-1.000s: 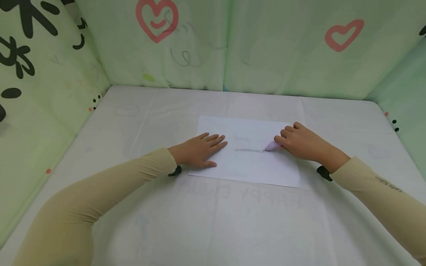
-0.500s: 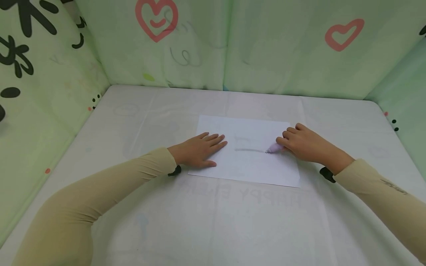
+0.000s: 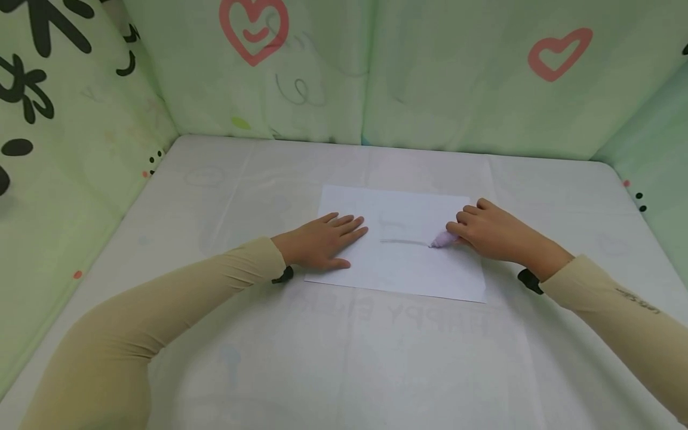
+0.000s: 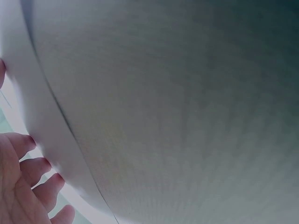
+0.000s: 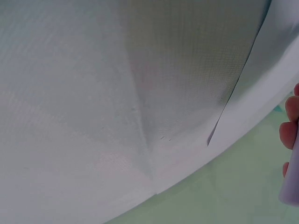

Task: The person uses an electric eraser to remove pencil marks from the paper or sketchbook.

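A white sheet of paper [image 3: 398, 275] lies on the table, with a short grey line [image 3: 403, 241] across its middle. Spread flat, my left hand [image 3: 319, 243] rests on the sheet's left part; in the left wrist view its fingers [image 4: 44, 193] lie on the paper. My right hand [image 3: 486, 230] grips a light purple pen [image 3: 443, 239] over the sheet's right side. The pen's tip is right at the line's right end. In the right wrist view the pen's barrel [image 5: 292, 179] shows at the right edge beside curled fingertips [image 5: 288, 135].
A white cloth with faint printed letters covers the table [image 3: 258, 370]. Green curtains [image 3: 430, 89] with hearts and black shapes stand behind and at both sides. A dark wrist strap [image 3: 529, 280] shows under the right sleeve, another under the left.
My right hand has moved slightly to the right with the pen, its tip now at the line's right end. It has stayed about still over the last half second. My left hand has not moved.
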Tool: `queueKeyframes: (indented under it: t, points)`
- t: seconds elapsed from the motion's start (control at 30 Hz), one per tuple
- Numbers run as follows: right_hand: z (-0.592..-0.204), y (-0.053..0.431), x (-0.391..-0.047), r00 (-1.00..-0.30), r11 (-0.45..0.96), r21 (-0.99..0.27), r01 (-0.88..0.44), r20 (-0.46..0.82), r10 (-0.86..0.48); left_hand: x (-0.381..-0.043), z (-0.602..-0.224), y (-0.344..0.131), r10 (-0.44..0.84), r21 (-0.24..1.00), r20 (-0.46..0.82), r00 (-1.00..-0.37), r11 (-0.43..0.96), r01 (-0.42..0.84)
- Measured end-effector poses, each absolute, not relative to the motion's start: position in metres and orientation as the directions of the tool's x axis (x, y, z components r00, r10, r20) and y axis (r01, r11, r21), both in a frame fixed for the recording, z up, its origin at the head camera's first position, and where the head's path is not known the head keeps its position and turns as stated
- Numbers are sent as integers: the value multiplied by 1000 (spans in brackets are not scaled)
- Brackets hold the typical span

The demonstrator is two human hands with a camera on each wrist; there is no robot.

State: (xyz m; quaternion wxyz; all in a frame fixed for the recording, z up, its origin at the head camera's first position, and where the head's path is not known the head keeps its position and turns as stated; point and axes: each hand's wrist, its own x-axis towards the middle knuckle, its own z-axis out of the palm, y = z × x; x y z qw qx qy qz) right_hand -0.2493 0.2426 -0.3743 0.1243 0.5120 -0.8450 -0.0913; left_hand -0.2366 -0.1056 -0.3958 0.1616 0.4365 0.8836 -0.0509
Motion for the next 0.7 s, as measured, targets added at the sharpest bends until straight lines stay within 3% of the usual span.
queueKeyframes:
  t: [0.7]
  points:
    - [-373, 240, -253, -450, 463, 276, -842, 112, -886, -237, -395, -105, 752, 37, -339, -566, 612, 790]
